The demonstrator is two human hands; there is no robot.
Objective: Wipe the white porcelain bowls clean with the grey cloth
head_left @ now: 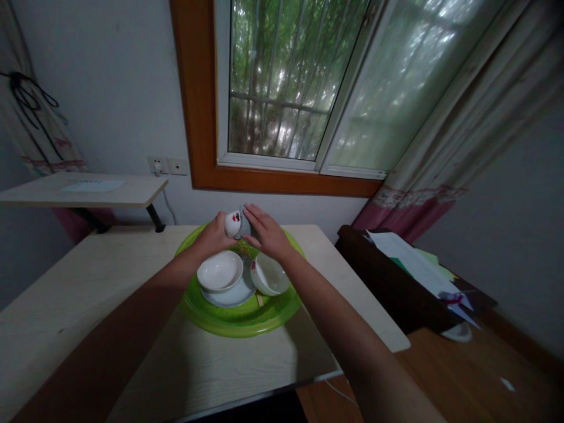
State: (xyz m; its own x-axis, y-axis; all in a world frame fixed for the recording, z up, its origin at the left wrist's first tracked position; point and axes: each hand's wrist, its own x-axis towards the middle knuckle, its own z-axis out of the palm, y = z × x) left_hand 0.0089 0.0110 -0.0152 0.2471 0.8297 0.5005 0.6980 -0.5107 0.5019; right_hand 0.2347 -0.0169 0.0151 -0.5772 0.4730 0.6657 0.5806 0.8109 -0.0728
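Over the far part of a green basin [238, 329], my left hand [214, 236] is closed around a small white cup [231, 225] with a red and black print. The cup is tipped on its side. A grey cloth [244, 224] lies against its right end, pressed there by my bent right hand [269, 236]; the cup's inside is hidden. Below my hands, a white bowl [220, 271] rests on a white plate [233, 298] in the basin. To its right leans another bowl [271, 275] with a red mark. Pale chopstick-like sticks [259, 301] show between them.
The basin stands on a light wooden table [79, 299]. A raised shelf [83, 189] on black legs is at the left. Beyond the table's right edge stands a dark brown piece of furniture [379, 276] with papers [409, 261] on top. A window [282, 88] is ahead.
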